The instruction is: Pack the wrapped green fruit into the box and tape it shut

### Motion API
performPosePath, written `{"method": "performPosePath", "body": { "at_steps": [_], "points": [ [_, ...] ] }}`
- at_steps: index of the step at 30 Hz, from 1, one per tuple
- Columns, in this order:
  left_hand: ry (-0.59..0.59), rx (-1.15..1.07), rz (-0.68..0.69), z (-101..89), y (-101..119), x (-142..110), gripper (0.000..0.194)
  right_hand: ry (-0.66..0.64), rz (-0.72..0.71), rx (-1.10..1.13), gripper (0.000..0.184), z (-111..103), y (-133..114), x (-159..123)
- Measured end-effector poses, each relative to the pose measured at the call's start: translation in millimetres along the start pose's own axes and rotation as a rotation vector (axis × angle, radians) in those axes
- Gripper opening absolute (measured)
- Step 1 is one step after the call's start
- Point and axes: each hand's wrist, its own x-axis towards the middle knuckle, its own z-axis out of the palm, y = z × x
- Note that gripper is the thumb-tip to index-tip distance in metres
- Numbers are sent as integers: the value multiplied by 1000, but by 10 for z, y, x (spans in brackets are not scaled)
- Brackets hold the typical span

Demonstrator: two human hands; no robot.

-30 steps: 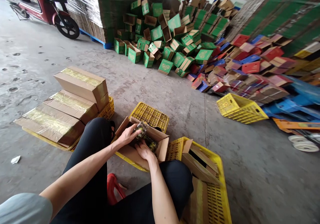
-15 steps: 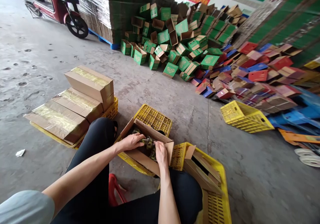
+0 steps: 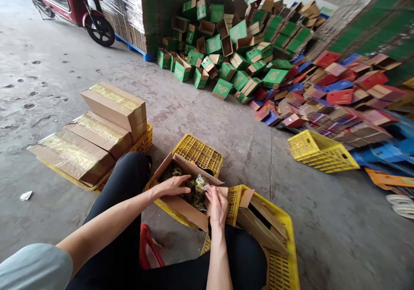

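Observation:
Between my knees, an open cardboard box (image 3: pixel 185 208) rests on a yellow plastic crate (image 3: pixel 174 214). Inside lie several clear-wrapped packets (image 3: pixel 198 199) with dark and yellow-green contents; what they hold is too small to make out. My right hand (image 3: pixel 217 207), at the box's right end, pinches the end of one clear plastic packet (image 3: pixel 200 183) between thumb and fingertips. That packet is raised at an angle over the others. My left hand (image 3: pixel 174 185) hovers palm down over the middle of the box, fingers stretched out, and partly hides the packets below.
Taped cardboard boxes (image 3: pixel 106 128) sit on a yellow crate at my left. A yellow crate (image 3: pixel 287 225) with an open carton (image 3: pixel 258 225) stands by my right knee. Another upturned crate (image 3: pixel 203 150) lies behind the box. Green cartons (image 3: pixel 223 87) are heaped farther off; a red scooter (image 3: pixel 64 5) is parked back left.
My right hand has drawn back slightly and lifted the end of a clear packet. My left hand's fingers have come away from the packets and straightened. The view has shifted slightly.

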Motion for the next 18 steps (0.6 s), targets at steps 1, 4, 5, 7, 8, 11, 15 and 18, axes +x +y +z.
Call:
{"method": "performPosePath", "body": {
  "at_steps": [1, 4, 5, 7, 8, 11, 15, 18],
  "points": [
    [-11, -54, -12, -3, 32, 1, 84, 22, 22, 53, 52, 6, -22, -20],
    [-79, -169, -4, -9, 146, -2, 85, 57, 56, 129, 51, 37, -79, -68],
    [-118, -209, 7, -10, 187, -7, 77, 49, 61, 145, 50, 50, -91, -76],
    [-189, -317, 6, -9, 264, -20, 62, 19, 70, 159, 48, 74, -99, -75],
    [-210, -376, -8, -7, 296, -28, 58, 7, 73, 156, 47, 84, -95, -68],
    [-218, -500, -65, -3, 354, -46, 58, 13, 74, 134, 46, 107, -61, -29],
    [-177, -501, -79, -15, 343, -44, 61, -12, 55, 55, 62, 126, -34, 3],
    [-99, -482, -63, -23, 310, -33, 66, -79, 66, -57, 56, 111, -51, 1]
  ]
}}
